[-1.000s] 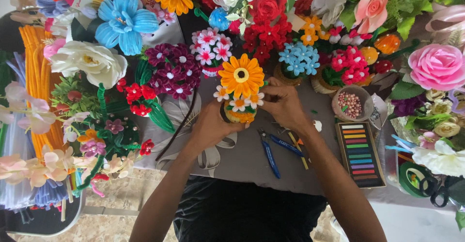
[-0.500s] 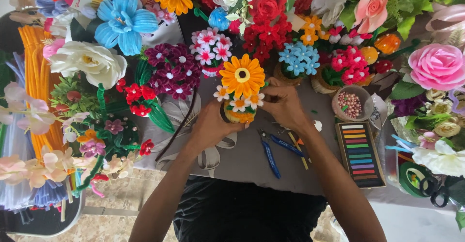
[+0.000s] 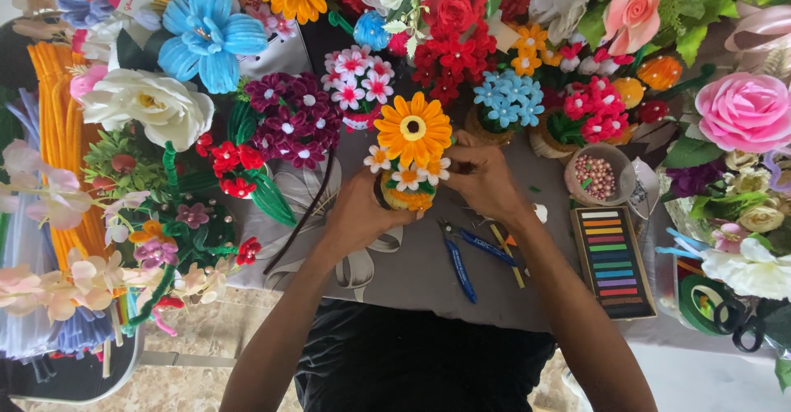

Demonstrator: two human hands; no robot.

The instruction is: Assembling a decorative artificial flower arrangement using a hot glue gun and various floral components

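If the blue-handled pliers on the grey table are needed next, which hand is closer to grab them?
Probably the right hand: the blue-handled pliers lie just below it, while the left hand cradles the small pot of orange and white pipe-cleaner flowers.

Grey table [image 3: 428, 276], beige marble floor [image 3: 206, 338]

A craft worktable: handmade flowers [image 3: 208, 33] crowd a grey table [image 3: 412, 272], with orange pipe cleaners [image 3: 58, 132], blue pliers [image 3: 465, 255], a chalk set [image 3: 614, 259], and a bead bowl [image 3: 597, 177].
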